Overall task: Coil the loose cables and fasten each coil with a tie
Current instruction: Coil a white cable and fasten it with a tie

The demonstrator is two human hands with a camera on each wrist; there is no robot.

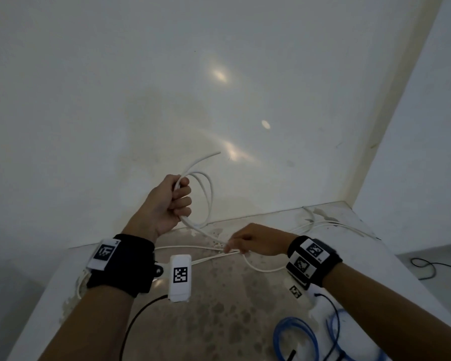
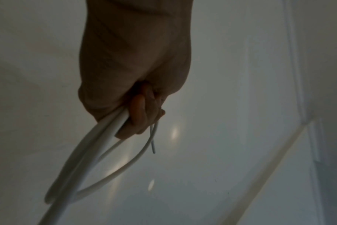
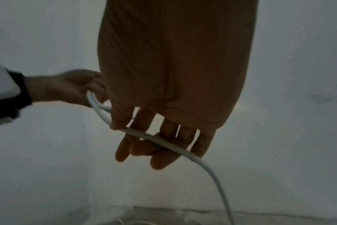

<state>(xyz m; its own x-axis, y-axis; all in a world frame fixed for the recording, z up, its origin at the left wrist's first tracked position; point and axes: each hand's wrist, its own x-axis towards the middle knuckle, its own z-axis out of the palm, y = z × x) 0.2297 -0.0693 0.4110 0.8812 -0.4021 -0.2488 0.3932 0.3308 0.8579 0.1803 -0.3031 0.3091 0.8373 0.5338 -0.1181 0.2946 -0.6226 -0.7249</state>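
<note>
My left hand [image 1: 179, 200] is raised in front of the wall and grips a white cable [image 1: 207, 194] gathered into a few loops, with its free end sticking up to the right. In the left wrist view the fingers [image 2: 138, 115] are curled round the loops [image 2: 98, 144]. From the coil the cable runs down to my right hand [image 1: 235, 247], low over the table. There the thumb [image 3: 115, 121] pins the cable [image 3: 164, 141] against fairly straight fingers. The left hand [image 3: 67, 86] also shows in that view. I see no tie.
More white cable [image 1: 323, 225] trails over the mottled table [image 1: 219, 308] to its back right corner. A blue cable [image 1: 297, 332] lies coiled at the front right. A black lead [image 1: 133, 324] hangs from my left wrist. The white wall stands close behind.
</note>
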